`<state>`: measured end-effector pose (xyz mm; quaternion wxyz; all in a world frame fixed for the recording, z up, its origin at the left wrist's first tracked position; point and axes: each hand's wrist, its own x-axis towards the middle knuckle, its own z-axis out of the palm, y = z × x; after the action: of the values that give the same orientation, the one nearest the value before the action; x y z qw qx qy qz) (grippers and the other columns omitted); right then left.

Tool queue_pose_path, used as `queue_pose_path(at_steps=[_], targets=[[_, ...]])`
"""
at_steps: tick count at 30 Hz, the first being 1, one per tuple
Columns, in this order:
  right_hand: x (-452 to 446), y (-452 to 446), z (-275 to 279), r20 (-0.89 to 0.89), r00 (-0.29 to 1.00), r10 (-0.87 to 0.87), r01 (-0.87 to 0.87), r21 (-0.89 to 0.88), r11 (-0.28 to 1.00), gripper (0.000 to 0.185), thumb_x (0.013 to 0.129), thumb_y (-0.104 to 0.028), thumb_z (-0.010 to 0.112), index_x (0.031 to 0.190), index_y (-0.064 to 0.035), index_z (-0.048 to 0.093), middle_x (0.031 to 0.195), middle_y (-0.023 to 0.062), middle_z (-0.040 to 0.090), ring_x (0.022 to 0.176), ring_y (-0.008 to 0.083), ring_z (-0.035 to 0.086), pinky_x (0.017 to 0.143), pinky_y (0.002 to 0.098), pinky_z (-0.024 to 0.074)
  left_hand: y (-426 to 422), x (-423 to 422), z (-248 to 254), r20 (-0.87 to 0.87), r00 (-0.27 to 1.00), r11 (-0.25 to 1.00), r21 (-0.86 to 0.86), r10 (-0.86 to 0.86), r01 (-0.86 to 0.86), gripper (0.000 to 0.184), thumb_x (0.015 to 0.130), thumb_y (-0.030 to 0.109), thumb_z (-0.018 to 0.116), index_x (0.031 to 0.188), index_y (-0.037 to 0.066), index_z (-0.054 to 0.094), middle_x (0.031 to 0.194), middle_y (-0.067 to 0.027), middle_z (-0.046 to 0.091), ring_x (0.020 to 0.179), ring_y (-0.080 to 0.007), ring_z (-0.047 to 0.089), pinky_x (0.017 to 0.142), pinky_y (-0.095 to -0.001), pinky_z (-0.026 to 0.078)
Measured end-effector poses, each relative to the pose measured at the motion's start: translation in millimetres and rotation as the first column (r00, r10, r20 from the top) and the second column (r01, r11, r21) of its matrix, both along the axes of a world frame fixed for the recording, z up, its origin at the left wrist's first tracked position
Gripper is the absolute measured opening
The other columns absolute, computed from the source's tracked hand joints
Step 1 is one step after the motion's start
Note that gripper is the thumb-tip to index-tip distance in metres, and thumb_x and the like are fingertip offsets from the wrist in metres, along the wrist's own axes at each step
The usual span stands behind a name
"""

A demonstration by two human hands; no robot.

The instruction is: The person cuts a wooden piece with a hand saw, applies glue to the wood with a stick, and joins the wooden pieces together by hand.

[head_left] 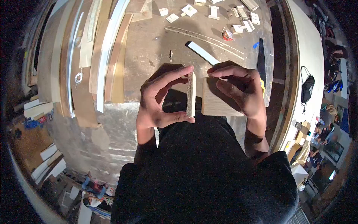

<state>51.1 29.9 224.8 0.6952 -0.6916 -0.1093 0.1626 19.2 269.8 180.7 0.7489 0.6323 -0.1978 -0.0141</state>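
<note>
My left hand [158,99] grips a small flat wooden piece [191,95] on edge, thumb at its lower end and fingers at its upper end; its rough narrow edge faces up. To the right, my right hand [242,87] is curled over a square light wood block [220,100] with fine grain. Its fingertips are at the block's upper edge, and the hand's shadow falls across the surface. A narrow gap separates the two pieces. Both are held in front of my dark shirt, near the table's edge.
On the brown worktable [149,44] lie a white strip [203,53], thin wooden sticks [209,39], a saw [261,59] and a red tape roll [227,34]. Small wood assemblies [213,12] lie at the back, long boards [117,56] at left. People [97,201] are at lower left.
</note>
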Motion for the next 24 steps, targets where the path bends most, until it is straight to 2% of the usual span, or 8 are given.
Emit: queue_pose_path(at_steps=[7,13,16,18,19,22,23,24], targets=[[2.7,0.8,2.6,-0.083,0.997,0.003,-0.002,0.02,1.0,0.014,0.088,0.006,0.069,0.101,0.006,0.071,0.109,0.0143,0.069,0.1,0.019,0.068,0.087,0.0301,0.0543,-4.1,3.0,8.2,-0.002,0.999,0.993,0.111,-0.041,0.041,0.094,0.059,0.029,0.098,0.138,-0.001,0.056,0.132,-0.0153,0.054,0.121,-0.0241,0.056,0.102,-0.0365,0.05],[8.6,5.9,6.8,-0.099,0.995,0.014,-0.018,-0.037,0.999,0.011,0.089,0.0,0.069,0.099,0.0057,0.07,0.107,0.0133,0.069,0.098,0.0167,0.067,0.083,0.0295,0.0535,-11.3,7.3,-1.0,0.027,1.0,0.999,0.051,-0.014,0.012,0.097,0.059,0.033,0.098,0.139,-0.002,0.055,0.132,-0.0158,0.054,0.123,-0.0235,0.055,0.103,-0.0376,0.049],[11.0,7.0,11.1,-0.275,0.961,0.017,-0.029,-0.04,0.999,0.02,0.087,-0.001,0.067,0.106,0.0055,0.066,0.11,0.0115,0.064,0.104,0.0176,0.062,0.093,0.0281,0.046,-13.0,11.2,-6.1,-0.008,1.0,0.998,-0.054,-0.018,0.018,0.098,0.06,0.034,0.098,0.139,-0.004,0.053,0.133,-0.0157,0.053,0.123,-0.0233,0.055,0.104,-0.0375,0.049],[9.8,7.1,7.5,-0.354,0.935,0.025,0.091,0.306,0.948,0.037,0.081,-0.018,0.072,0.11,0.0017,0.06,0.117,0.0111,0.058,0.108,0.0195,0.059,0.096,0.0292,0.0419,-11.9,12.6,-8.0,-0.053,0.998,0.996,-0.087,-0.013,0.009,0.099,0.061,0.034,0.097,0.14,-0.005,0.052,0.134,-0.0158,0.052,0.123,-0.0235,0.055,0.105,-0.0378,0.048],[10.9,5.7,9.0,-0.352,0.936,0.028,0.088,0.307,0.948,0.037,0.081,-0.018,0.072,0.11,0.0017,0.06,0.117,0.0111,0.058,0.108,0.0195,0.059,0.096,0.0292,0.0419,-11.2,12.8,-9.0,-0.102,0.995,0.993,-0.119,-0.008,-0.004,0.099,0.062,0.034,0.097,0.141,-0.006,0.05,0.135,-0.0158,0.051,0.123,-0.0236,0.056,0.106,-0.038,0.048],[13.0,-0.9,12.0,-0.311,0.945,0.1,-0.05,0.166,0.985,0.059,0.071,-0.037,0.078,0.112,-0.0002,0.058,0.12,0.0114,0.055,0.111,0.0226,0.055,0.096,0.0298,0.0385,-18.4,11.4,-15.9,-0.099,0.995,0.982,-0.189,0.003,-0.022,0.098,0.064,0.033,0.096,0.141,-0.006,0.049,0.138,-0.0162,0.048,0.126,-0.0243,0.054,0.108,-0.0398,0.047],[12.7,-2.8,10.7,-0.312,0.945,0.099,-0.049,0.166,0.985,0.059,0.071,-0.037,0.078,0.112,-0.0002,0.058,0.12,0.0114,0.055,0.111,0.0226,0.055,0.096,0.0298,0.0385,-18.7,11.2,-16.7,-0.109,0.994,0.976,-0.218,0.004,-0.028,0.097,0.065,0.032,0.096,0.14,-0.007,0.049,0.139,-0.0163,0.048,0.127,-0.0248,0.054,0.109,-0.0403,0.046],[12.2,-5.2,9.2,-0.325,0.937,0.128,-0.059,0.214,0.975,0.053,0.076,-0.027,0.08,0.114,0.0002,0.057,0.115,0.0099,0.059,0.105,0.0185,0.058,0.091,0.029,0.0425,-19.1,11.1,-17.6,-0.118,0.993,0.969,-0.246,0.004,-0.034,0.095,0.066,0.031,0.095,0.139,-0.008,0.049,0.14,-0.0165,0.047,0.129,-0.0253,0.053,0.11,-0.0408,0.045]])
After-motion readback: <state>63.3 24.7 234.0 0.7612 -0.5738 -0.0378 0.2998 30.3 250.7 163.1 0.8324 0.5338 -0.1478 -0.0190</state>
